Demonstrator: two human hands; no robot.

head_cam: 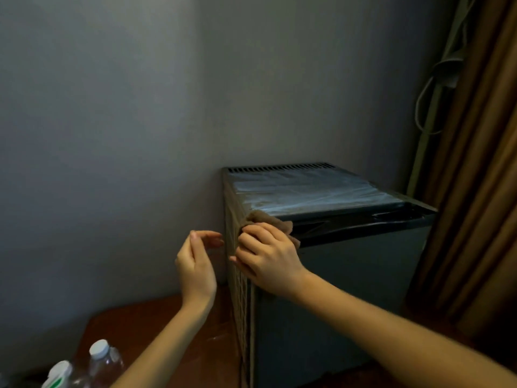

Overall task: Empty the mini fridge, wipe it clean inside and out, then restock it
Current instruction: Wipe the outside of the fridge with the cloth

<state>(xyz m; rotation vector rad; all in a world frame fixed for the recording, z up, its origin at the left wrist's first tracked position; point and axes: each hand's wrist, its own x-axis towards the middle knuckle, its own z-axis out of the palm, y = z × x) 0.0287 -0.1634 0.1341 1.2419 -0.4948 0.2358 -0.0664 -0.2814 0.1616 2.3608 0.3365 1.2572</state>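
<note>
Wiping the mini fridge corner, mid-frame.
Right hand grips the cloth to scrub; left hand released alongside; bottles parked lower left.

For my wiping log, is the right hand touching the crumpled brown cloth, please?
Touching: the head view shows the right hand gripping the crumpled brown cloth.

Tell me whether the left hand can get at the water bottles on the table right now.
Probably yes. The left hand holds nothing and hovers beside the fridge; the water bottles stand on the table below it, nothing visible between. The right hand grips the cloth.
</note>
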